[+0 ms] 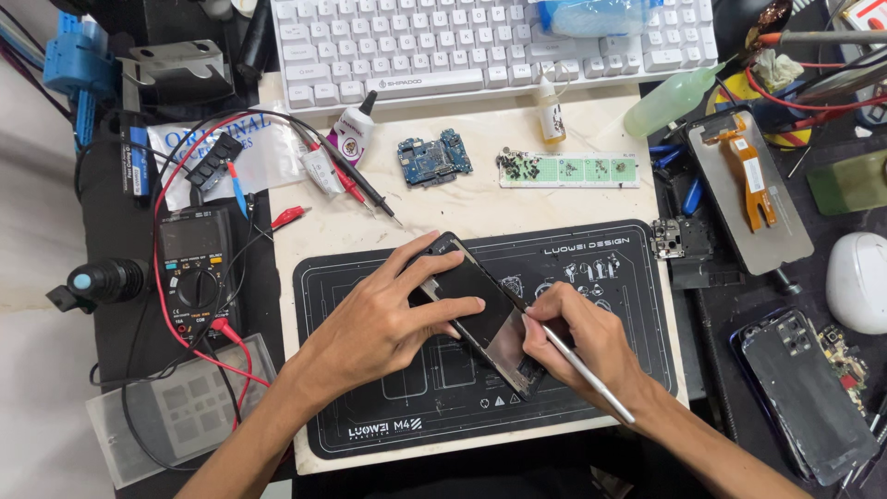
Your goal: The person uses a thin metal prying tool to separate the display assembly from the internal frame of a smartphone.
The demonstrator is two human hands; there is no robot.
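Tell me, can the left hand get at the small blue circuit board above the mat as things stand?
Probably yes: bare table lies between the left hand and the circuit board, but that hand is holding the phone.

On the black work mat (591,268), the left hand (388,319) pins down an opened phone (480,310), lying diagonally. The right hand (577,337) holds a slim metal tool (587,374) at the phone's lower edge. A blue circuit board (434,157) lies on the counter (462,208) above.

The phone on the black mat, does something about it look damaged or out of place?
The phone lies diagonally across the black mat, opened, its inside bare. The left hand steadies it; the right hand holds a thin metal tool at its edge. Its circuit board seems to lie apart, near the keyboard.
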